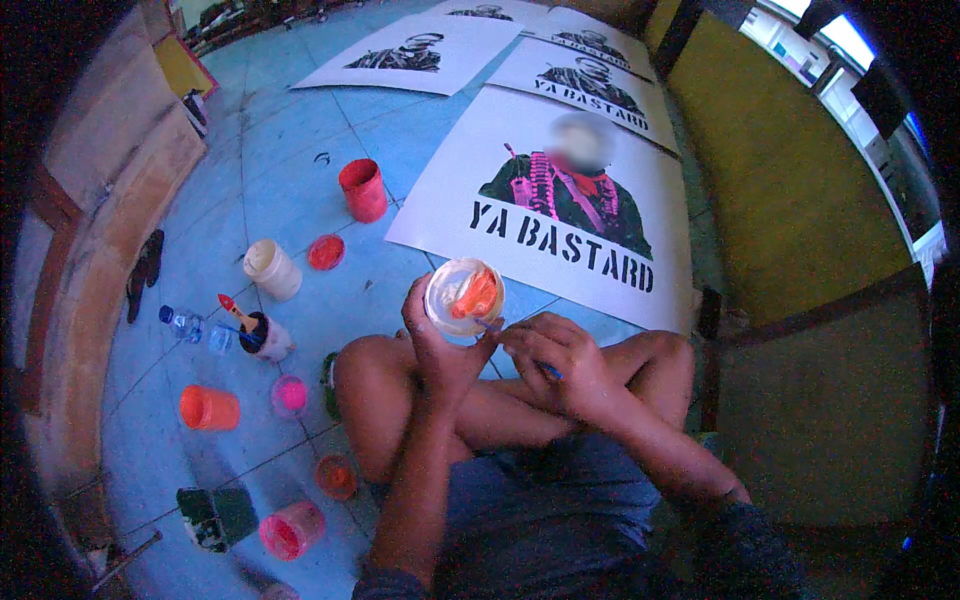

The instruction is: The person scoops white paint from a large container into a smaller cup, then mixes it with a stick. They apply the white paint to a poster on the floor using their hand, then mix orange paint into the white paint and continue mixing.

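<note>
My left hand [445, 350] is wrapped round a small white tub [437, 297], tilted so that its inside shows. Bright orange paint [478, 294] lies in it beside a whitish layer. Close to the tub's near rim, my right hand [560, 360] is closed on a thin tool with a blue handle [551, 371]. The tool's tip is at the rim and too small to make out, so it may be a paintbrush. Just beyond the tub lies a printed poster [440, 215] of a figure, painted partly pink and red above black lettering.
More posters [460, 50] lie farther off on the blue tiled floor [270, 120]. To my left stand a red tub [363, 190], a cream tub [272, 270], an orange tub [209, 408], a pink tub [292, 530], a cup with a brush [266, 338] and a plastic bottle [182, 323]. A yellowish panel [770, 150] rises at right.
</note>
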